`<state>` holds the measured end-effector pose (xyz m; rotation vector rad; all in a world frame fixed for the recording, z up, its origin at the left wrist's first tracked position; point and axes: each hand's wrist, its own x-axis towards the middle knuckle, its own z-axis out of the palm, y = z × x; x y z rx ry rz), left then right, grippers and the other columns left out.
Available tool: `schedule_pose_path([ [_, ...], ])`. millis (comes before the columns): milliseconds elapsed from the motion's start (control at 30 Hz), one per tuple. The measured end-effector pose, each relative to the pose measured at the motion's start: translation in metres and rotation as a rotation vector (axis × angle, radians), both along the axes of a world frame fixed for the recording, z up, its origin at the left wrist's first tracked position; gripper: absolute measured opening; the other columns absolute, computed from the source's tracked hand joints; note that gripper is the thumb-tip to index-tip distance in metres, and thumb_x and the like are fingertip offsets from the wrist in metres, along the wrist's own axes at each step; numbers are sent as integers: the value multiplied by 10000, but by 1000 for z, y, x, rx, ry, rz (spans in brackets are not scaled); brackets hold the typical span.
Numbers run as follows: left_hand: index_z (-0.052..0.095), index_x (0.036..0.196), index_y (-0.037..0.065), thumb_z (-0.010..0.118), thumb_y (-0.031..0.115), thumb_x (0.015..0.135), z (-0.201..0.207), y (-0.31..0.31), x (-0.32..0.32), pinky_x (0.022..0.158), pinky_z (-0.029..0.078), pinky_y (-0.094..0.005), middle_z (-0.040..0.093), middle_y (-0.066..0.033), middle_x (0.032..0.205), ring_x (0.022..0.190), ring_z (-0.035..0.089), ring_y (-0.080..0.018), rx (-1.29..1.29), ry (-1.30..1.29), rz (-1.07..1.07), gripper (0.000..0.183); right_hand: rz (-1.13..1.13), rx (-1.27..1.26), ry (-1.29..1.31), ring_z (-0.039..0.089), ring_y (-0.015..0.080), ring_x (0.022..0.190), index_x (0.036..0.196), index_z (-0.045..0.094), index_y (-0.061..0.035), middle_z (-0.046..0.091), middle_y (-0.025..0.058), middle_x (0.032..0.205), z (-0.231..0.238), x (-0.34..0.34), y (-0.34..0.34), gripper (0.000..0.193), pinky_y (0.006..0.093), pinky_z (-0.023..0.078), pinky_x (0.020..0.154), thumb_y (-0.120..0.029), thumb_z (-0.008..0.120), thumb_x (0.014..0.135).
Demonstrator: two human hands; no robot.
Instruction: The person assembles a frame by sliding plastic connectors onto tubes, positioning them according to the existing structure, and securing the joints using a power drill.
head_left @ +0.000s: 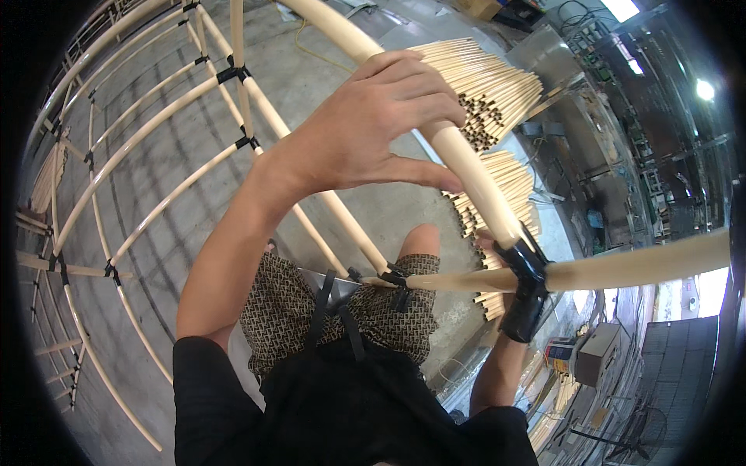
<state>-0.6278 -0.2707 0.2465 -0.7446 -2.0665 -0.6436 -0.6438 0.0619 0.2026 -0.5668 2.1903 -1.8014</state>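
My left hand [381, 116] is closed round a thick beige pipe [478, 175], fingers over the top and thumb along the near side. The pipe slants down to the right into a black pipe joint [528, 291]. Another beige pipe [637, 264] runs rightward from that joint, and a further beige pipe [466, 282] lies on its left. Behind the joint is my right hand [487, 242]; only a bit of it shows, its grip hidden by the joint and pipe. The right forearm [497, 377] comes up beneath the joint.
A frame of beige pipes [155, 171] with black joints [227, 74] spreads over the grey floor [183, 225] at left. Bundles of cut beige pipes [497, 78] lie ahead to the right. A cardboard box [602, 353] and a fan [641, 435] stand at lower right.
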Motion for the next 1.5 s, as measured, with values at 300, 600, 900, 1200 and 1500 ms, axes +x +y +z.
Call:
schedule_pose_path([
  [300, 685, 965, 112, 882, 441, 556, -12, 9, -21, 1052, 354, -406, 662, -36, 1008, 1066, 588, -262, 82, -2, -8, 561, 338, 243, -206, 581, 211, 1158, 1323, 527, 7, 620, 123, 1235, -180, 17, -17, 642, 327, 453, 991, -215, 812, 793],
  [600, 645, 1167, 54, 819, 268, 733, -48, 6, -15, 1046, 396, -434, 601, -147, 1242, 1173, 565, -302, 308, 160, 76, 513, 279, 382, -225, 653, 158, 921, 1211, 627, -8, 710, 98, 994, -185, 18, -22, 479, 286, 505, 842, -243, 789, 826],
  [900, 659, 1098, 7, 653, 249, 852, -382, 20, 57, 889, 514, -446, 687, -217, 1059, 1049, 647, -366, 428, -1471, 728, 345, 259, 299, -173, 651, 172, 943, 1229, 629, -7, 705, 113, 1031, -198, 23, -23, 488, 288, 498, 861, -177, 801, 806],
  [1200, 668, 1069, -52, 669, 167, 751, -596, 136, 87, 928, 520, -434, 668, -253, 1111, 1092, 635, -388, 573, -1940, 439, 386, 165, 450, 20, 697, 127, 781, 1192, 676, -17, 739, 69, 826, -179, 27, -45, 612, 250, 528, 751, -367, 827, 713],
  [1500, 651, 1046, 14, 819, 5, 619, -627, 188, 79, 812, 542, -381, 703, -120, 957, 932, 666, -262, 1413, -1787, 237, 459, 174, 439, -188, 651, 188, 892, 1234, 606, 59, 696, 107, 964, -202, 25, -28, 746, 306, 507, 845, -424, 797, 698],
])
